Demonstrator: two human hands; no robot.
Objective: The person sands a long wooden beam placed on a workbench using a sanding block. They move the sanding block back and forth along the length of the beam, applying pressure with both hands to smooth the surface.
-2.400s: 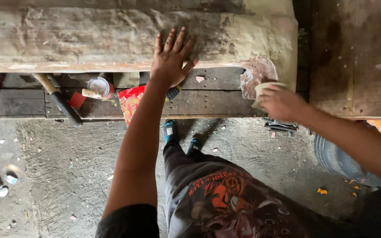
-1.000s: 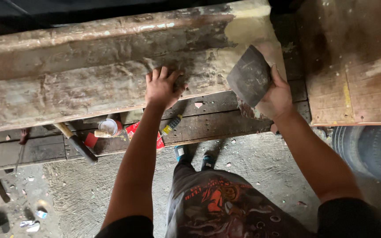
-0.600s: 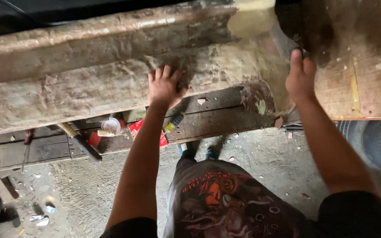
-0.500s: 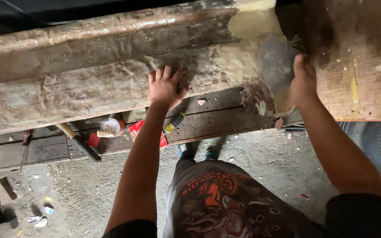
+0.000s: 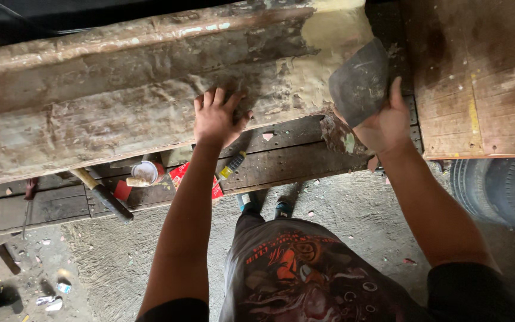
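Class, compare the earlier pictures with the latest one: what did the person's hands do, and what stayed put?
The right hand, out at the panel's right end half a second ago, has swung its wide scraper blade back left and now holds it against the filler-coated end of the long panel. The left hand stays pressed flat on the panel. Nothing was let go; the small tin below has not moved.

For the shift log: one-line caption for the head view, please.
Left hand braces a worn, filler-coated panel while the right hand holds a wide scraper blade at its end.
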